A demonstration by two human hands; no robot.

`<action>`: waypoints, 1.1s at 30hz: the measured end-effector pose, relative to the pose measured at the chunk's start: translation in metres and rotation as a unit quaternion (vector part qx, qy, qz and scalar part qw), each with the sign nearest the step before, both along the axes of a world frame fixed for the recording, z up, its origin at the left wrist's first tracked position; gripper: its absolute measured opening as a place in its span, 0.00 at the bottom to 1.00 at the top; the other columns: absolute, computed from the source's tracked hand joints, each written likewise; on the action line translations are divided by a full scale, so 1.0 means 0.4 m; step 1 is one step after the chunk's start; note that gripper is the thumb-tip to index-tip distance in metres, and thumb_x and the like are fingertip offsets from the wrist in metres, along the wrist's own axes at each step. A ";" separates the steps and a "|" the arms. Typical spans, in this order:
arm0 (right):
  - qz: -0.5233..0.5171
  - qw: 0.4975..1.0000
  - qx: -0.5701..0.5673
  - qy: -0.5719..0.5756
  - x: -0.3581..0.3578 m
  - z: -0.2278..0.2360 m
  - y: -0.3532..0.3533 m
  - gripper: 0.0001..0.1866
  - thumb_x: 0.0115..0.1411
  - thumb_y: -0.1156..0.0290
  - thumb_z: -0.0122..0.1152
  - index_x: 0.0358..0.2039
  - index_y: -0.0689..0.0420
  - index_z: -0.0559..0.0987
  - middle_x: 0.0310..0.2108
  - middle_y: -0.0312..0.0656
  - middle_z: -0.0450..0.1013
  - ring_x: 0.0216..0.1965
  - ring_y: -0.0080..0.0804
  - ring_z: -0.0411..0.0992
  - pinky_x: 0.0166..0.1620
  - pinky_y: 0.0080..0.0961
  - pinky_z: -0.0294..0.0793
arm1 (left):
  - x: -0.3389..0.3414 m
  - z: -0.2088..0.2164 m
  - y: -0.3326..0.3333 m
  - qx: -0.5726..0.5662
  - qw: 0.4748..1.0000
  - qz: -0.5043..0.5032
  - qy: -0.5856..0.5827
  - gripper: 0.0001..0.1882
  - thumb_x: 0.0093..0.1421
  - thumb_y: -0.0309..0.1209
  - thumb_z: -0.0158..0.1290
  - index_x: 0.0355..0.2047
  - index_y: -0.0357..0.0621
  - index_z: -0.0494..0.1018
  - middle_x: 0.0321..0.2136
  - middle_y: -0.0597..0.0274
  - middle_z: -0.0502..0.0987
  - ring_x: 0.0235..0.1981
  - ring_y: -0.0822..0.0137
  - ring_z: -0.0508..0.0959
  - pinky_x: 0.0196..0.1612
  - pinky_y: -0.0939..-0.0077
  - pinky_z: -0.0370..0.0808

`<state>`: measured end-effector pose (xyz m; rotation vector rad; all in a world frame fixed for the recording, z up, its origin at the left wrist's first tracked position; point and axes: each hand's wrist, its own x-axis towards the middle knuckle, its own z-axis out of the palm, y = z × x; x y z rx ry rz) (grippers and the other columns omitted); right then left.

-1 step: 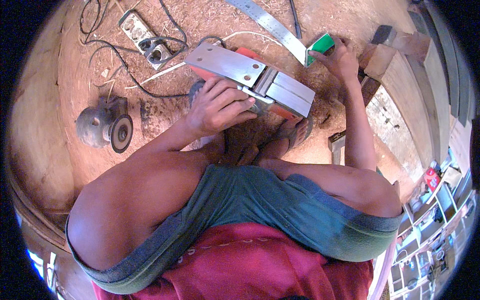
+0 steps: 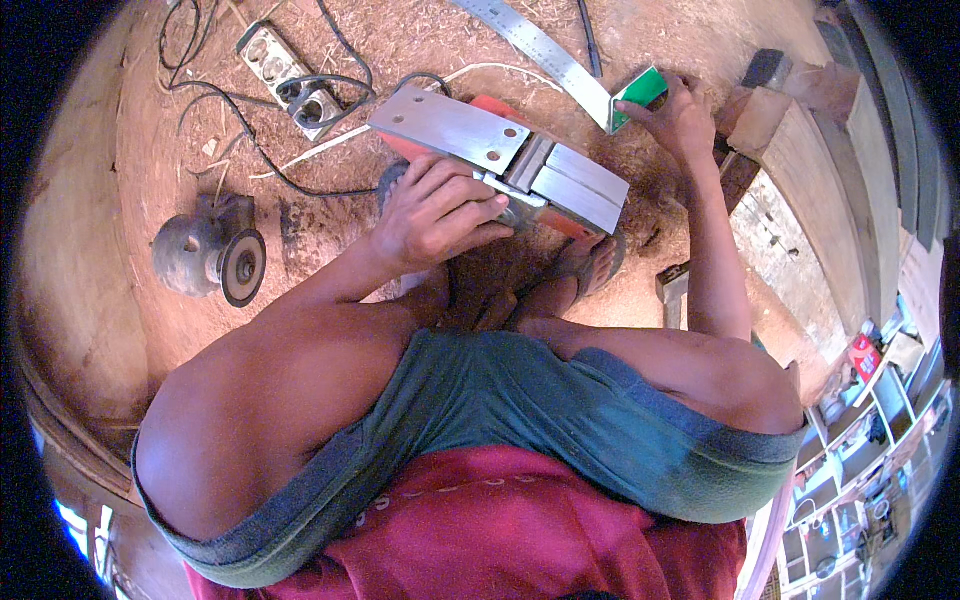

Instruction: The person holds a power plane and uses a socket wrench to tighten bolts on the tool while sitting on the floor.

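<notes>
One planer (image 2: 455,128), one square (image 2: 550,57), one grinder (image 2: 192,256) show.

Gap between planer (image 2: 470,133) and square (image 2: 550,58)

Person squats, knees apart, red shirt (image 2: 480,540), blue-green shorts (image 2: 560,410); left hand (image 2: 440,212) curled on side of orange power planer (image 2: 450,122), metal sole up, 4 holes in its longer plate; right hand (image 2: 685,122) grips green stock of steel square (image 2: 548,62), blade running toward upper left; angle grinder (image 2: 190,252) on dusty floor (image 2: 310,235) at left, socket strip (image 2: 272,65) beyond it, wooden beams (image 2: 815,165) at right
</notes>
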<state>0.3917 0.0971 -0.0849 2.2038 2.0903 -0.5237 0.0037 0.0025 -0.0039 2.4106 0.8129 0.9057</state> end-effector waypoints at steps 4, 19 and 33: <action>-0.045 0.998 0.020 0.032 0.005 0.004 -0.002 0.52 0.48 0.32 0.79 0.61 0.61 0.76 0.54 0.57 0.78 0.57 0.56 0.78 0.58 0.48 0.79 | 0.008 0.010 0.000 -0.016 1.000 0.016 0.007 0.19 0.48 0.39 0.76 0.38 0.48 0.83 0.36 0.67 0.80 0.40 0.61 0.81 0.46 0.60 0.75; -0.145 0.758 0.211 0.600 -0.178 0.247 -0.108 0.16 0.82 0.57 0.46 0.47 0.58 0.71 0.33 0.47 0.78 0.30 0.32 0.77 0.34 0.31 0.80 | -0.007 0.007 -0.011 -0.004 0.999 0.023 0.025 0.23 0.50 0.41 0.76 0.44 0.48 0.83 0.39 0.67 0.79 0.40 0.61 0.80 0.47 0.59 0.75; -0.156 0.768 0.165 0.598 -0.191 0.215 -0.136 0.13 0.81 0.60 0.48 0.46 0.58 0.69 0.29 0.44 0.77 0.26 0.29 0.76 0.31 0.28 0.79 | -0.007 0.008 -0.020 -0.029 0.999 0.031 0.024 0.24 0.47 0.40 0.79 0.43 0.48 0.85 0.39 0.66 0.82 0.43 0.58 0.82 0.51 0.56 0.76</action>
